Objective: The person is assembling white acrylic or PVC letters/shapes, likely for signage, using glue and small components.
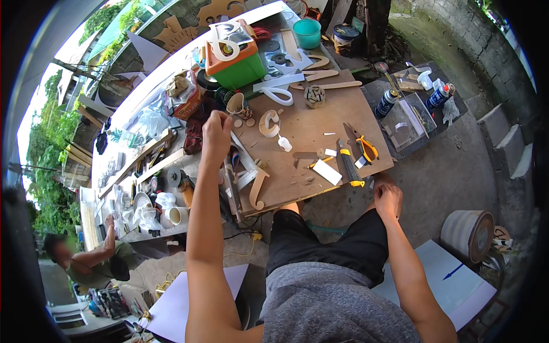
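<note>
My left hand [217, 135] is raised over the left side of the brown work board [309, 123], near a patterned mug [238, 105]. Its fingers are closed, and whatever they may hold is hidden. Low beside my right knee, just off the board's near edge, my right hand [388, 200] has its fingers curled in, with nothing visible in them. A C-shaped wooden piece [269, 123] lies on the board by a small white bottle [285, 143]. Closer to me are a curved wooden letter piece [258, 188], a utility knife [347, 163], orange-handled pliers [366, 150] and a white card [327, 171].
A green-and-orange bin [235, 63] stands at the back, near a teal bucket [307, 34]. Two spray cans [387, 104] are on the low side table at right. An angle grinder [182, 186] lies left, and another person [97, 260] works beyond it.
</note>
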`<state>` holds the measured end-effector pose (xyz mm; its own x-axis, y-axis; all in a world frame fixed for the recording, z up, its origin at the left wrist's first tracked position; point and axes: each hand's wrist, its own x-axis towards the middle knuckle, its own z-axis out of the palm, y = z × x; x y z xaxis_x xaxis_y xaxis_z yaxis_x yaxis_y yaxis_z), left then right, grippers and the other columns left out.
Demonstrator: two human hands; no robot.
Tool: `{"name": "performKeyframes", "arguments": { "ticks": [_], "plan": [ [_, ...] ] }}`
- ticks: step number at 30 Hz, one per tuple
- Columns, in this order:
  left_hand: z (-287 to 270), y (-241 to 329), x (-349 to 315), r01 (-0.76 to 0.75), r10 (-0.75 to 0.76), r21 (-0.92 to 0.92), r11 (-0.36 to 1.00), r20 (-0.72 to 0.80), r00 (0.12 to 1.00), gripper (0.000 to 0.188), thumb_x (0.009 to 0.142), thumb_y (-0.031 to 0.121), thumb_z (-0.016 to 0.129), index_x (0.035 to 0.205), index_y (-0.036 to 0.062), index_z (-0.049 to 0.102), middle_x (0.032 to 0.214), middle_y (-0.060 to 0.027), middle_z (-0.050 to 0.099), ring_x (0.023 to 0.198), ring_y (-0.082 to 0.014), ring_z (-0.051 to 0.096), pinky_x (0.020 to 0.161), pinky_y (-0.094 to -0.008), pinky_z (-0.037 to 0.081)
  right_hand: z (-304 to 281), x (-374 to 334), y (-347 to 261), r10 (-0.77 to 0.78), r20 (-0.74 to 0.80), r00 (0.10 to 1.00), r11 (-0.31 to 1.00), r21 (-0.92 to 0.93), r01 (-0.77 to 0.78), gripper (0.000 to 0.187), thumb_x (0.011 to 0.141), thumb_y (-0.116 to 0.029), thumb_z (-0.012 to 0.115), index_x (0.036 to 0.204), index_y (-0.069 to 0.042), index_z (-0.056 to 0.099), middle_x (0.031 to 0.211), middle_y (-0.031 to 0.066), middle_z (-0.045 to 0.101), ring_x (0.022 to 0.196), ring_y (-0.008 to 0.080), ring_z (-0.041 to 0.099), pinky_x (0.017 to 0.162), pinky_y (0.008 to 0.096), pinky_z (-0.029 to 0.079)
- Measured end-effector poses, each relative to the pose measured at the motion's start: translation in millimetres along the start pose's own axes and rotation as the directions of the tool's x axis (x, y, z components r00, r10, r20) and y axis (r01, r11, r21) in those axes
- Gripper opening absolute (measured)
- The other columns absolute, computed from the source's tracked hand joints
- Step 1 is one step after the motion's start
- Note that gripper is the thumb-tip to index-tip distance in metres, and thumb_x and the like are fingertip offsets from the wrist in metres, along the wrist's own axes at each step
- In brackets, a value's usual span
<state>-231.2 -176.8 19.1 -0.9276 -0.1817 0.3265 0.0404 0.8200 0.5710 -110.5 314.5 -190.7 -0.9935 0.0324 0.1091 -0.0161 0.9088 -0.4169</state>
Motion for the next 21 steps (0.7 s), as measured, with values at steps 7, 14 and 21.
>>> {"name": "performKeyframes", "arguments": {
  "ticks": [7, 14, 21],
  "plan": [
    [37.8, -66.1, 68.6, 0.138, -0.144, 0.217, 0.966, 0.01, 0.99, 0.023, 0.089, 0.018, 0.07, 0.102, -0.0006, 0.065, 0.094, -0.0193, 0.07, 0.091, -0.037, 0.067, 0.082, -0.0468, 0.051, 5.0, -0.9, -3.7, -0.019, -0.012, 1.0, 1.0, -0.015, 0.019, 0.011, 0.079, -0.012, 0.067, 0.084, -0.003, 0.069, 0.089, 0.0138, 0.068, 0.095, 0.0349, 0.061, 0.085, 0.0457, 0.046],
    [47.6, -49.1, 32.9, 0.169, -0.156, 0.355, 0.92, -0.066, 0.986, 0.023, 0.088, 0.024, 0.07, 0.102, 0.0057, 0.069, 0.102, -0.0166, 0.069, 0.101, -0.0342, 0.065, 0.086, -0.0429, 0.051, 0.2, 2.6, -4.0, -0.022, -0.013, 1.0, 1.0, -0.023, 0.022, 0.008, 0.078, -0.011, 0.068, 0.081, -0.003, 0.068, 0.086, 0.0125, 0.067, 0.091, 0.0343, 0.061, 0.082, 0.046, 0.046],
    [91.0, -84.1, -22.7, -0.044, -0.106, 0.408, 0.912, 0.339, 0.935, 0.014, 0.075, 0.021, 0.076, 0.084, 0.0102, 0.072, 0.097, -0.0128, 0.071, 0.103, -0.0326, 0.063, 0.086, -0.0477, 0.047, -4.0, 5.7, -11.0, -0.032, -0.006, 0.999, 0.999, -0.022, 0.032, 0.006, 0.077, -0.009, 0.068, 0.079, -0.004, 0.068, 0.084, 0.0122, 0.067, 0.089, 0.0342, 0.061, 0.082, 0.0455, 0.046]
  ]
}}
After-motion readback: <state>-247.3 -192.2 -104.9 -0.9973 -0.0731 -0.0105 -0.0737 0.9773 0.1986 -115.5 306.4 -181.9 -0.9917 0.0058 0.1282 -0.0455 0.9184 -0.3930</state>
